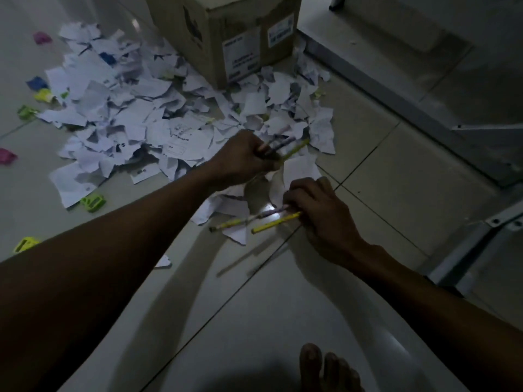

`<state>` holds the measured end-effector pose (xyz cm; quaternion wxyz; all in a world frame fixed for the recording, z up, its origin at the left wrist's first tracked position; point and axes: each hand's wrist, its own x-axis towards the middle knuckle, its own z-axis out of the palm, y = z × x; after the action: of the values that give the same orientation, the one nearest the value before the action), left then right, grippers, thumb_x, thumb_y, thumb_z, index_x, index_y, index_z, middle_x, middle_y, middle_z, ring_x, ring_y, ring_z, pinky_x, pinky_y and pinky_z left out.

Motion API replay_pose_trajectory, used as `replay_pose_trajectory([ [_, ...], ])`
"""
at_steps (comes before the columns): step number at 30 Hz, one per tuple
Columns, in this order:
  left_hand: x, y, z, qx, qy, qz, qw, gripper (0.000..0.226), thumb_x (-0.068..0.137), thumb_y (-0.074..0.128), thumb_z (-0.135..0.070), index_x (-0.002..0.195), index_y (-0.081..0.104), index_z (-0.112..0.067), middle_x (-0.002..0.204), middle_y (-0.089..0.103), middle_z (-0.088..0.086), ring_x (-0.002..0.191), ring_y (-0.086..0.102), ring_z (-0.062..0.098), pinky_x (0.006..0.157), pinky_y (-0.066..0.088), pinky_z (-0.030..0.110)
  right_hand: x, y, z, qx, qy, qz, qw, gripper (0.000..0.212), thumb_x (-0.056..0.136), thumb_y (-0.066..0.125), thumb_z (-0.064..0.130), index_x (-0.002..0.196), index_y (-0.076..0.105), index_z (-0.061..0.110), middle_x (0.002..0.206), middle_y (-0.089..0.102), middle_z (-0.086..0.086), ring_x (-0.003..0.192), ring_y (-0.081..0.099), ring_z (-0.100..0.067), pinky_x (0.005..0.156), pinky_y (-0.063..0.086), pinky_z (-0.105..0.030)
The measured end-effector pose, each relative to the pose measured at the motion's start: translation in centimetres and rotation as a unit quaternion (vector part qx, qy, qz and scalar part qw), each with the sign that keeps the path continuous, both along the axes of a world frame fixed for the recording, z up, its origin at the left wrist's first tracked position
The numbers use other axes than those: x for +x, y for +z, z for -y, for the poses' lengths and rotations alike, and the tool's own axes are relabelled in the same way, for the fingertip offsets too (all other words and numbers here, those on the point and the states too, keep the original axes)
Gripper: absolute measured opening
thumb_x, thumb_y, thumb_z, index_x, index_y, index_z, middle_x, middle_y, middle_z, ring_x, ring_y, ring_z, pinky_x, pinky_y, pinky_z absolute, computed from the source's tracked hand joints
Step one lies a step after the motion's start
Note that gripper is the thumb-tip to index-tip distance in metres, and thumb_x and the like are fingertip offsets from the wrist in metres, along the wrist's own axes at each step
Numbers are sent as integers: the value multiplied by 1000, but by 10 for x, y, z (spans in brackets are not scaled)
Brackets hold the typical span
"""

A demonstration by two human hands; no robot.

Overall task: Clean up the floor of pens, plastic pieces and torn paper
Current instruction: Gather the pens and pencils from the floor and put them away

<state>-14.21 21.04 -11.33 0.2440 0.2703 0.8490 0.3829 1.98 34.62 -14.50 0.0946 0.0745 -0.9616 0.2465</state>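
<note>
Left hand [243, 159], centre of frame: fingers curled tight round a small bundle of pens [280, 147], tips sticking out to upper right. Right hand [317, 210], just below & right: fingertips pinching the ends of two more pens [271, 220] lying on the tile, shafts running lower left.

Pens look light, stiff, smooth, so prob. roll or slip on tile; best taken near the end or mid-shaft, several at once.

Beyond the hands: torn paper [158, 114] heaped across upper centre, right up against a cardboard box [226, 32] at top. Paper is flimsy, scoop by handfuls. Plastic pieces [92, 202] scattered down left side: green, yellow, pink, blue. Small, hard, pick singly.
</note>
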Motion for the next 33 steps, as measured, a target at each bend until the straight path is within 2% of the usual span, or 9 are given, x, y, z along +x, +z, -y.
replay_pose_trajectory([
  [3,-6,19,0,91,96,112,985,19,89,67,-17,101,72,-3,54,60,0,35,34,5,36,28,18,-8,2,-2,-110,-83,-6,990,22,85,44,7,101,59,13,100,55,-5,88,42,-20,64,37,-36],
  [7,-14,39,0,203,205,224,931,21,97,54,-17,108,63,-2,90,74,10,34,33,8,36,26,16,-17,10,-5,-205,-166,4,965,17,95,48,4,106,57,14,95,60,-5,89,50,-18,64,40,-12],
  [10,-20,49,3,250,243,255,902,18,101,44,-21,101,56,-8,94,75,11,37,28,10,38,24,18,-25,19,-6,-278,-194,7,941,10,99,44,5,100,52,9,85,65,0,68,51,-2,53,35,-7],
  [13,-24,56,3,253,269,239,898,19,102,42,-23,95,56,-12,84,74,10,44,30,12,40,22,18,-37,28,-5,-341,-236,41,909,13,102,41,12,98,49,3,73,59,2,52,45,-3,47,35,-11],
  [19,-22,56,-8,209,308,216,903,26,104,37,-22,105,58,-7,64,48,6,54,43,16,43,35,19,-64,57,0,-609,-253,229,716,16,103,38,9,99,52,4,69,51,-6,57,54,-19,52,48,-28],
  [24,-26,52,-20,247,348,303,852,19,104,36,-22,106,50,-8,63,43,7,55,43,21,49,42,27,-75,74,1,-685,-223,318,617,22,103,33,7,99,55,7,72,53,-7,56,51,-22,54,43,-33],
  [26,-29,57,-24,250,356,341,833,15,104,36,-20,109,47,-11,65,43,7,51,44,20,41,42,21,-82,78,-1,-678,-228,343,609,19,101,32,8,97,50,8,67,46,-6,51,39,-19,51,31,-29],
  [29,-35,63,-31,236,343,351,839,10,102,39,-18,107,44,-11,58,29,3,42,23,12,38,22,13,-91,88,-3,-643,-241,360,632,19,102,32,16,98,50,12,63,38,-3,49,24,-15,48,20,-27],
  [33,-37,97,-39,193,309,332,870,36,88,64,-44,97,54,-11,47,33,1,39,21,14,41,22,20,-103,132,-7,-628,-234,370,643,20,104,36,29,102,52,17,58,40,0,44,22,-13,40,21,-21],
])
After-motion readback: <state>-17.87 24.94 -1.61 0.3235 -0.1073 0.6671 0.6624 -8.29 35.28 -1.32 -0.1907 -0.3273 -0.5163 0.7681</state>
